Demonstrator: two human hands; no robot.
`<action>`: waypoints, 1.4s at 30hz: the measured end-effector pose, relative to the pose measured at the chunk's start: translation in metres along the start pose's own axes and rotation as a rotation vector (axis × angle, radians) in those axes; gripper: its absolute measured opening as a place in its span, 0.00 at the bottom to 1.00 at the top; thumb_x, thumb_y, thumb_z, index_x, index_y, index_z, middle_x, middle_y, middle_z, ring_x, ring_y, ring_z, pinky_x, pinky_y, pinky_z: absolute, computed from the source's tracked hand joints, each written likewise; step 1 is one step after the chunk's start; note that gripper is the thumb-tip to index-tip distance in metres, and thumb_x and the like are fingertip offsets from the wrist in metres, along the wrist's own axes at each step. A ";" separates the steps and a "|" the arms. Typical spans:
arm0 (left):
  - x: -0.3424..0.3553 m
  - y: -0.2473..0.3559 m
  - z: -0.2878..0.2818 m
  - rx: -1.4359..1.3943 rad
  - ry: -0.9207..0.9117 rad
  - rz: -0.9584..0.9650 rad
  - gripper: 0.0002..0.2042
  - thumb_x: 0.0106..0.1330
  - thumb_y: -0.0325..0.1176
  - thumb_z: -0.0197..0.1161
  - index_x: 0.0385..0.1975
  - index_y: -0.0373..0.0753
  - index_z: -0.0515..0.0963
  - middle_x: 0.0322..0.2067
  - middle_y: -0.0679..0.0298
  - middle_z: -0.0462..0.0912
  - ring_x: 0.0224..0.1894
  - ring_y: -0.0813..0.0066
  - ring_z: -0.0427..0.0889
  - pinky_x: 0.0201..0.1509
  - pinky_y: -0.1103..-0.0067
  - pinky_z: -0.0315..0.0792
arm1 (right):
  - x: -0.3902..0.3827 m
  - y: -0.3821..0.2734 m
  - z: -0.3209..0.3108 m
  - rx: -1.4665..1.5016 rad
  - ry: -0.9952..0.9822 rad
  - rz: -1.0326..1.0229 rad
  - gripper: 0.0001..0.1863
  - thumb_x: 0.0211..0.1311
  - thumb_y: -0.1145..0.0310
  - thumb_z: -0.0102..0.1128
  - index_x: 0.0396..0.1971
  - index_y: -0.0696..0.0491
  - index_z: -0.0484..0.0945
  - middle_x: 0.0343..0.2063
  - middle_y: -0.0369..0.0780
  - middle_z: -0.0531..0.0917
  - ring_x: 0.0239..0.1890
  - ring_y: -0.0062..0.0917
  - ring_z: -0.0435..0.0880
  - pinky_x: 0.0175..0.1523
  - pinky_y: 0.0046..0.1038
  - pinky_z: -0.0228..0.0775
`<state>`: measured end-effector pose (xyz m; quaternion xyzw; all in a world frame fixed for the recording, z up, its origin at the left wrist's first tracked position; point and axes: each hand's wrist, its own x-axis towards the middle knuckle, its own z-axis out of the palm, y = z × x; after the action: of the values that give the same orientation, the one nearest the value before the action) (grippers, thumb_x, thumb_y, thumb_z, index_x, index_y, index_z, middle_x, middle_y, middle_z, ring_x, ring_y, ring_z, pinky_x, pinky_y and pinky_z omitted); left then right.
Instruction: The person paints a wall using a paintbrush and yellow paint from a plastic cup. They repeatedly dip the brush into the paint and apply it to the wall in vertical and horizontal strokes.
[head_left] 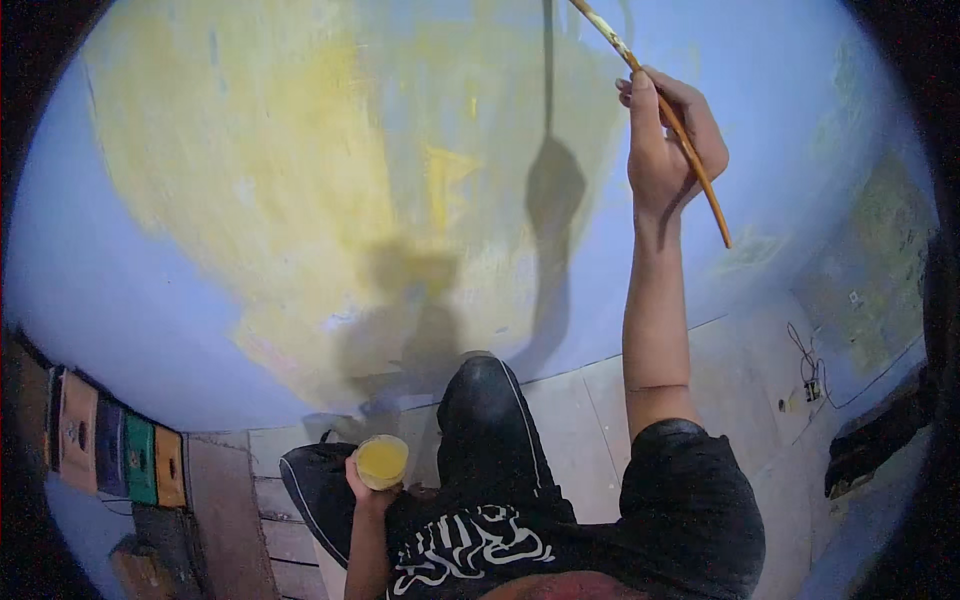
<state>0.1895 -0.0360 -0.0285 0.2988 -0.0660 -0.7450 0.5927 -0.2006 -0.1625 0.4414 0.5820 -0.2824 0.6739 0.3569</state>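
Observation:
Raised toward the top of the view, my right hand [672, 140] grips a long, thin wooden paintbrush [694, 165]. Its shaft slants up to the left, with pale yellow paint smears on the upper part, and its tip runs out of the frame. Down near my knee, my left hand [362, 484] is wrapped round a cup of yellow paint [382, 460]. In front of me stands a light blue wall [130, 260] with a broad, streaky patch of yellow paint [270, 170]. Shadows of my arm and the brush fall across that patch.
Tiled floor [575, 425] runs along the wall's foot. At the lower left stand several coloured panels, among them a green one [140, 462] and an orange one [169, 468]. A thin dark cable [803, 350] lies at the right, near a dark object [880, 435].

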 end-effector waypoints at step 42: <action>0.008 0.006 -0.017 -0.140 -0.255 -0.153 0.31 0.67 0.60 0.41 0.58 0.42 0.69 0.53 0.53 0.77 0.52 0.48 0.78 0.52 0.52 0.74 | -0.011 -0.036 -0.004 0.096 -0.082 0.278 0.05 0.59 0.75 0.61 0.27 0.61 0.80 0.19 0.41 0.84 0.24 0.21 0.84 0.32 0.20 0.75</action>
<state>0.2026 -0.0408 -0.0429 0.1637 -0.0656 -0.8226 0.5406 -0.1729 -0.1403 0.4286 0.5809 -0.3419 0.7052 0.2200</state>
